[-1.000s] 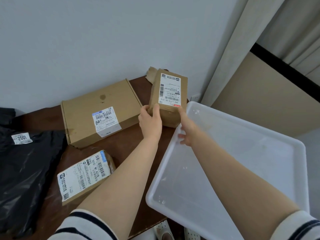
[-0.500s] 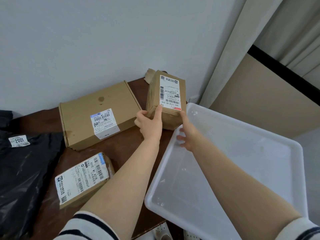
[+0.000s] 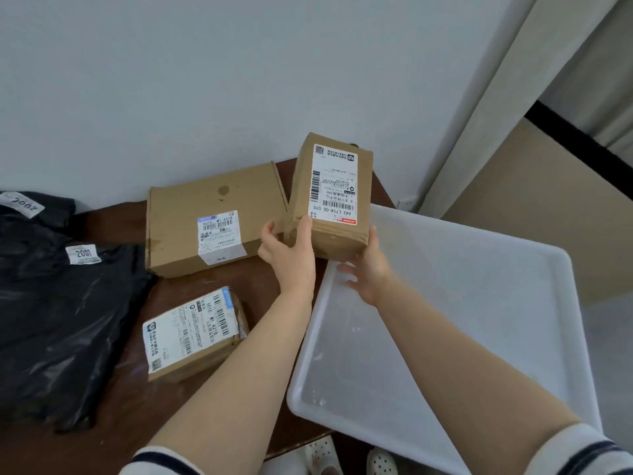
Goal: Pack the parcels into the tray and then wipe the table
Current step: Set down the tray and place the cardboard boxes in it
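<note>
- head view: brown parcel [image 3: 334, 197] with white label, upright and slightly tilted, held between both hands at the far-left corner of the white tray [image 3: 479, 303].
- left hand [image 3: 289, 255] curled round the parcel's lower left edge, thumb on the labelled face.
- right hand [image 3: 370, 269] at the lower right corner, thumb up the side, fingers spread fairly straight beneath.
- flat carton [image 3: 212, 214] on the table [image 3: 222, 282], just left of the held parcel.
- small labelled parcel [image 3: 193, 332] nearer, beside the left forearm.
- black bags [image 3: 58, 320] at far left, tagged 2001 and 2002.
</note>
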